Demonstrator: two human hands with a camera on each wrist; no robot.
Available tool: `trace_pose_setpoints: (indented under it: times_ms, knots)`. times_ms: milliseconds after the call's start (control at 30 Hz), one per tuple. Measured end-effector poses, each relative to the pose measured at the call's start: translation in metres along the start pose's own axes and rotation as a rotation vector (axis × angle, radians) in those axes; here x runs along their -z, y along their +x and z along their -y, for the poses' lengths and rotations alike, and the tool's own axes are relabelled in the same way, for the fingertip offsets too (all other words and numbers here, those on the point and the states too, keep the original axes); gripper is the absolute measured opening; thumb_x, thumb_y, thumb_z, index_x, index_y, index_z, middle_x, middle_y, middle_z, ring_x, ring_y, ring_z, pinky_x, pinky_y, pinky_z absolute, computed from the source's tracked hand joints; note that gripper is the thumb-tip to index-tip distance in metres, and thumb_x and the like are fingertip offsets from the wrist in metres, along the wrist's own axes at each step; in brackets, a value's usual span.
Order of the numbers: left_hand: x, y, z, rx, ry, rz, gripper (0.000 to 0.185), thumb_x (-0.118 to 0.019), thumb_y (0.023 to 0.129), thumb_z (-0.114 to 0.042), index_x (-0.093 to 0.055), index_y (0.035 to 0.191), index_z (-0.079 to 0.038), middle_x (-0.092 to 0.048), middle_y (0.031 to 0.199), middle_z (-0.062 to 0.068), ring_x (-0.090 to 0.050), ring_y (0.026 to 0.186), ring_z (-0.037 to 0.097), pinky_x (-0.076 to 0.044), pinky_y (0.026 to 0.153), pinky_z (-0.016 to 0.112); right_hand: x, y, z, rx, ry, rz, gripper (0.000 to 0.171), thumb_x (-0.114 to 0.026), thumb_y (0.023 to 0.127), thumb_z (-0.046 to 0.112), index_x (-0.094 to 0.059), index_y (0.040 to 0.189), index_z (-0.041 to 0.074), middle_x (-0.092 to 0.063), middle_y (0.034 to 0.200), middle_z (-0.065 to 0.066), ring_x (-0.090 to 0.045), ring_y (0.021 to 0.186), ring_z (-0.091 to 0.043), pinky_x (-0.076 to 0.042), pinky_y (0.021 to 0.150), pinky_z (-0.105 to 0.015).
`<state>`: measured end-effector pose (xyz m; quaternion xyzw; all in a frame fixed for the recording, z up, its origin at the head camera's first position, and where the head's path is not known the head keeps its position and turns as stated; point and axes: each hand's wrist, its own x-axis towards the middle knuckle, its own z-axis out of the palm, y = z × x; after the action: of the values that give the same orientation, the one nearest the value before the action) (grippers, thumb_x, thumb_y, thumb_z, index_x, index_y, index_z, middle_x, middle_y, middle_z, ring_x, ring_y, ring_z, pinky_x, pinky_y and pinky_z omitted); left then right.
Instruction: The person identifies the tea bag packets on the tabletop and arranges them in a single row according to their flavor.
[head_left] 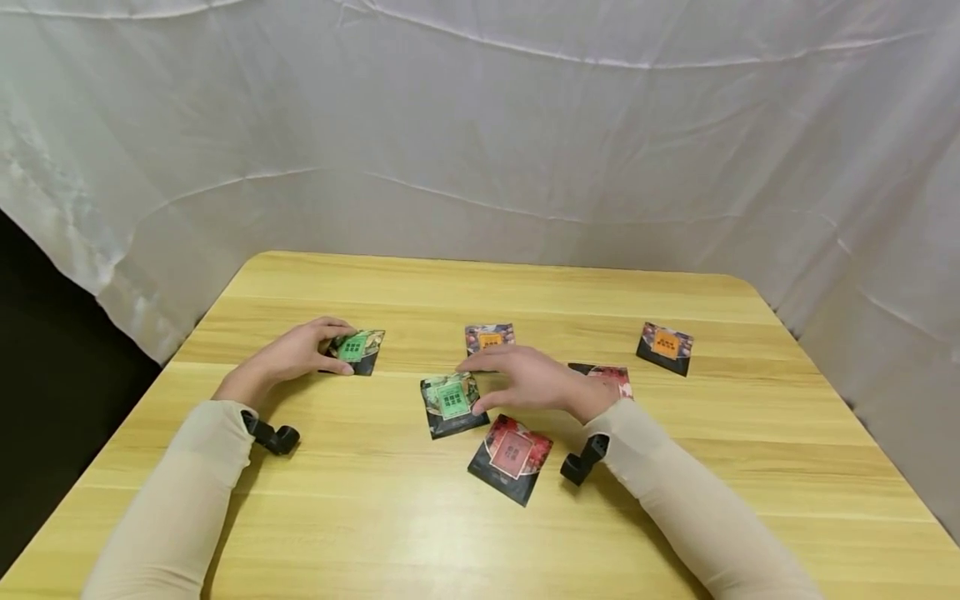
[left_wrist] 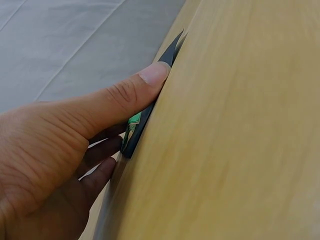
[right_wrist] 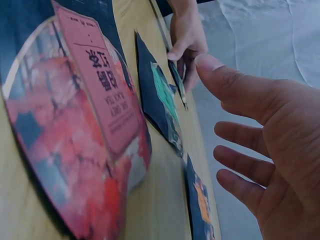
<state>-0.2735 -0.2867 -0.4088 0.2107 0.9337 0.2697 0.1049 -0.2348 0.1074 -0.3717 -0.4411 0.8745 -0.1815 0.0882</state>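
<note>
My left hand [head_left: 300, 357] holds a tea sachet [head_left: 366, 350] with a green label at the left of the table. In the left wrist view the thumb [left_wrist: 125, 95] lies on its dark near edge, while the fingers are at its far side, partly hidden behind the thumb. Over the middle, my right hand [head_left: 528, 379] hovers with loosely bent fingers and nothing in its grasp. Its thumb overlaps the edge of a second green-label sachet [head_left: 442, 412] in the head view. Just below lies a red Earl Grey black tea sachet [head_left: 512, 457], large in the right wrist view.
An orange-label sachet [head_left: 487, 332] lies behind the right hand, partly covered by it. Another red sachet [head_left: 617, 379] shows from under the right wrist. A second orange one [head_left: 666, 348] lies at the right. A pale curtain [head_left: 480, 167] hangs behind the wooden table [head_left: 360, 517].
</note>
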Motion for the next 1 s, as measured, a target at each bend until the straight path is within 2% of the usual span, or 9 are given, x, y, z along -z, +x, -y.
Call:
trace_pose_setpoints:
  times_ms: [500,667,833,1000]
  knots:
    - [0.001,-0.001,-0.001,0.003,-0.003,0.008,0.084,-0.078,0.081,-0.045,-0.046,0.146,-0.003,-0.036,0.148,0.021,-0.035,0.134,0.044,-0.033,0.104,0.062,-0.009,0.015,0.007,0.025,0.016,0.106,0.056,-0.073,0.089,0.037,-0.056,0.14,0.023,-0.052,0.142,0.005,-0.043,0.134,-0.016,-0.036,0.11,-0.038]
    - [-0.001,-0.003,-0.001,-0.003,-0.006,0.001,0.083,-0.079,0.081,-0.044,-0.046,0.146,-0.003,-0.037,0.148,0.021,-0.036,0.133,0.044,-0.034,0.103,0.061,-0.012,0.018,0.007,0.039,0.012,0.127,0.055,-0.072,0.09,0.039,-0.057,0.14,0.022,-0.053,0.141,0.006,-0.045,0.132,-0.015,-0.037,0.109,-0.037]
    - [-0.002,-0.003,-0.002,-0.007,-0.006,-0.004,0.082,-0.079,0.081,-0.043,-0.047,0.145,-0.003,-0.038,0.147,0.022,-0.037,0.132,0.044,-0.035,0.103,0.061,-0.016,0.02,0.008,0.058,-0.053,0.139,0.056,-0.068,0.091,0.043,-0.055,0.141,0.022,-0.051,0.143,0.005,-0.043,0.133,-0.017,-0.036,0.11,-0.037]
    - [-0.001,-0.002,-0.002,-0.017,0.008,-0.011,0.082,-0.079,0.081,-0.044,-0.047,0.145,-0.003,-0.039,0.147,0.022,-0.037,0.132,0.044,-0.035,0.103,0.061,-0.018,0.023,0.009,0.098,-0.132,0.135,0.054,-0.067,0.092,0.041,-0.056,0.141,0.019,-0.052,0.142,0.001,-0.044,0.132,-0.019,-0.037,0.109,-0.037]
